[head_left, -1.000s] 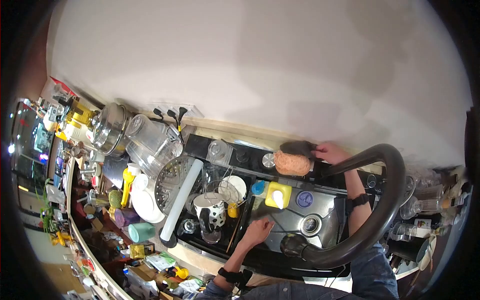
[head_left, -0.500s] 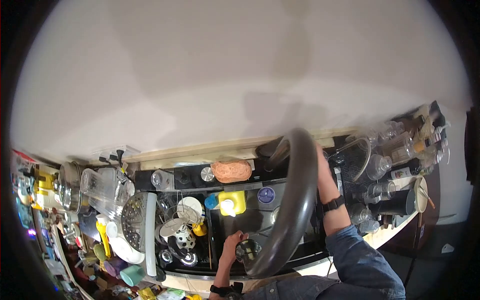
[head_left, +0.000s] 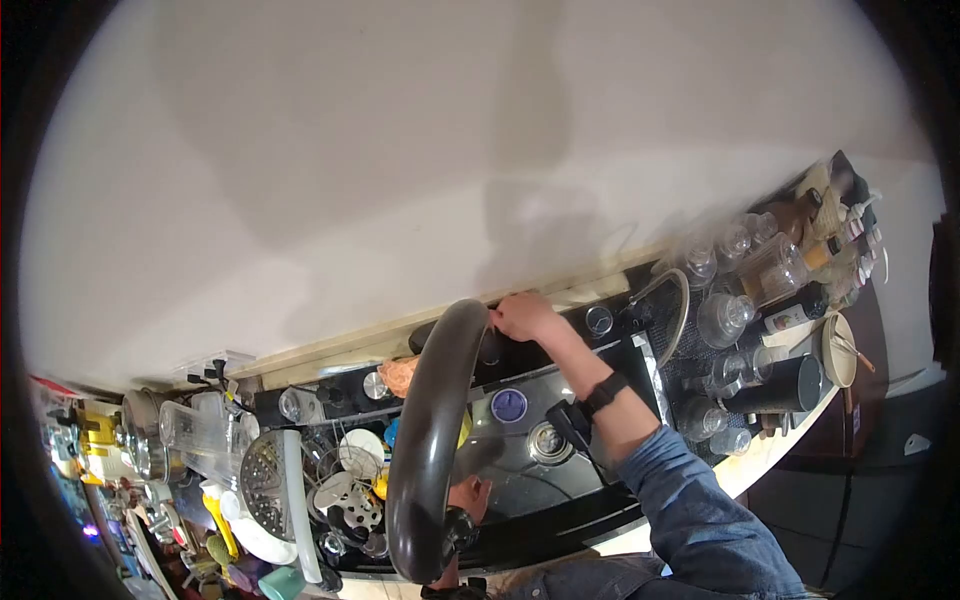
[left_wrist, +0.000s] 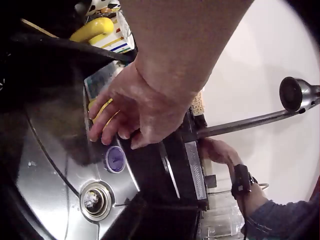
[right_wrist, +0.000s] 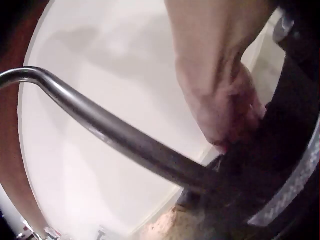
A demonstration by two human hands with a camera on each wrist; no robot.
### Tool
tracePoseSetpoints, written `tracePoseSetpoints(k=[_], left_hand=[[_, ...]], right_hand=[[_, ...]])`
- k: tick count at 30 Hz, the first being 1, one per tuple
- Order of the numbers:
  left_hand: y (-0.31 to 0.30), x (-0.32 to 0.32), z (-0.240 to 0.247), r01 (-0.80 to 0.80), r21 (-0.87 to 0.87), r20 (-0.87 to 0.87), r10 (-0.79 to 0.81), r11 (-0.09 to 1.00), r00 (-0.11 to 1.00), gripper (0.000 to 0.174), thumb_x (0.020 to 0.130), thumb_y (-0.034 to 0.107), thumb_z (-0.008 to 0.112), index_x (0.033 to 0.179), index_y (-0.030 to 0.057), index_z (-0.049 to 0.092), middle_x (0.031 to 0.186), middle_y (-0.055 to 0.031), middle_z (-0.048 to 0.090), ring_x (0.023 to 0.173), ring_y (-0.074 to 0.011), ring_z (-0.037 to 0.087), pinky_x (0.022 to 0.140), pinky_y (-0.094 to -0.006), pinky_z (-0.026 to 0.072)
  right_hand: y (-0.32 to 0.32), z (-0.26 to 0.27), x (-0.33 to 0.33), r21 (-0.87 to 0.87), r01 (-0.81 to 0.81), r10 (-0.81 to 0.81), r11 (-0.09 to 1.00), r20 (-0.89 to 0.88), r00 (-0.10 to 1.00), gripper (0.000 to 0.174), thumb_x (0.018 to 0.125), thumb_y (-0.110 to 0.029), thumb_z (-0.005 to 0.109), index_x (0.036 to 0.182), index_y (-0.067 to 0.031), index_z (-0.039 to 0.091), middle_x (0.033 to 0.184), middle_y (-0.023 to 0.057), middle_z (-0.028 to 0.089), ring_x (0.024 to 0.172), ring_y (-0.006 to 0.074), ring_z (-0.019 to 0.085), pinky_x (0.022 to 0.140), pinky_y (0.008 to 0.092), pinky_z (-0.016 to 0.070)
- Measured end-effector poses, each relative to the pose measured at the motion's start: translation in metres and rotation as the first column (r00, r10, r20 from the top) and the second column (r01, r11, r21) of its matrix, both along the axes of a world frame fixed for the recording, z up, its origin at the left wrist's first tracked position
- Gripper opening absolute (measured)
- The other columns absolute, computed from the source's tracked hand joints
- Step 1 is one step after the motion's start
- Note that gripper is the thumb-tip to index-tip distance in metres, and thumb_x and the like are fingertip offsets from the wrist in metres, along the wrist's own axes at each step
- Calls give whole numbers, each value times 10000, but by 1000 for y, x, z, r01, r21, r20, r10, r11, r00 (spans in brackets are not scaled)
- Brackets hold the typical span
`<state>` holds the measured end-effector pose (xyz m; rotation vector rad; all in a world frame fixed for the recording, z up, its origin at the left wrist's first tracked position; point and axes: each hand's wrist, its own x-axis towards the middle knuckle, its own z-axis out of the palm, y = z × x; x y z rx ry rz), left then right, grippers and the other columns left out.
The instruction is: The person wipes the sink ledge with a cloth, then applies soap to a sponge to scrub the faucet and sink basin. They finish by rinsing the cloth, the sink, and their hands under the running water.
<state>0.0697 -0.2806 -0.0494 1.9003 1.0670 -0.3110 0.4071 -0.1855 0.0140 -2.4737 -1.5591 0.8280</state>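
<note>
Lying on back ledge (head_left: 515,362), partly behind faucet (head_left: 432,450): dark cloth (head_left: 424,335). Right hand (head_left: 525,316) is resting near it, likely for access along wall (head_left: 400,180); fingertips hidden, cannot tell grip. Left hand (left_wrist: 145,112) is hovering over sink (left_wrist: 45,175), fingers loosely spread, holding nothing, presumably for balance.

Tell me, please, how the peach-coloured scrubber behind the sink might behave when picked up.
The scrubber would probably squash easily, given its crinkled, spongy-looking surface. That airy-looking texture suggests light weight, though I cannot tell whether it is soaked. Its lumpy outline makes rolling unlikely.
</note>
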Motion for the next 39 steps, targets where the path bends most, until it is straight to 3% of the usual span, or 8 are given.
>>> tracePoseSetpoints(k=[4, 7, 8, 11, 22, 27, 31, 39], left_hand=[[-8, -22, -26, 36, 126, -56, -29, 991, 998, 283, 869, 286, 529, 964, 23, 572, 794, -227, 617, 787, -388, 607, 624, -455, 472], [5, -35, -40, 429, 208, -50, -429, 879, 902, 302, 872, 312, 523, 932, 22, 579, 777, -200, 630, 765, -381, 617, 638, -454, 473], [2, -32, -39, 120, -15, -113, -121, 993, 986, 323, 871, 334, 525, 895, 18, 587, 740, -178, 633, 725, -367, 625, 628, -439, 476], [6, -25, -31, -1, -73, -133, -9, 997, 991, 344, 870, 349, 528, 851, 12, 591, 702, -168, 626, 696, -356, 626, 614, -432, 475], [20, -4, -10, 18, 29, -56, -17, 999, 998, 313, 855, 266, 564, 780, -38, 572, 691, -211, 610, 688, -376, 615, 605, -417, 473], [8, 2, -6, -124, -65, 47, 127, 990, 991, 312, 861, 264, 552, 801, -42, 570, 711, -221, 613, 712, -387, 614, 619, -421, 476], [2, -3, -23, -3, -12, -45, 2, 1000, 999, 335, 846, 337, 561, 769, 11, 554, 690, -187, 595, 709, -391, 591, 627, -459, 453], [8, -6, -21, 6, -16, -101, -8, 1000, 995, 322, 848, 324, 561, 778, 10, 572, 725, -217, 601, 757, -404, 592, 627, -462, 457]], right_hand=[[-29, 0, 35, -54, 173, -164, 983, 139, 977, 384, 851, -355, 477, 973, -35, 652, 1054, 187, 623, 1011, 364, 578, 878, 466, 449], [-44, -6, 64, -54, 208, -191, 977, 231, 954, 310, 816, -298, 510, 926, -57, 670, 1023, 173, 637, 988, 350, 593, 825, 455, 466], [-47, -8, 69, -85, 203, -172, 975, 285, 943, 286, 804, -281, 519, 912, -65, 674, 1011, 168, 642, 975, 343, 602, 813, 447, 463], [-56, 5, 76, -147, 195, -114, 970, 436, 893, 237, 767, -239, 546, 883, -87, 687, 981, 153, 656, 932, 326, 625, 792, 425, 449], [-59, -7, 99, -385, 295, -62, 875, 514, 855, 261, 736, -244, 569, 927, -132, 709, 963, 111, 671, 900, 345, 641, 753, 438, 471], [-62, -5, 95, -270, 248, -119, 931, 418, 901, 257, 732, -228, 555, 920, -149, 711, 973, 102, 673, 911, 297, 646, 758, 416, 492], [-43, 13, 57, -183, 149, -102, 972, 241, 965, 360, 853, -333, 431, 889, -93, 697, 997, 146, 653, 952, 334, 615, 815, 423, 487], [-26, 5, 29, -293, 141, -27, 946, 360, 933, 323, 806, -310, 503, 937, -88, 697, 1014, 139, 652, 988, 280, 610, 839, 406, 431]])
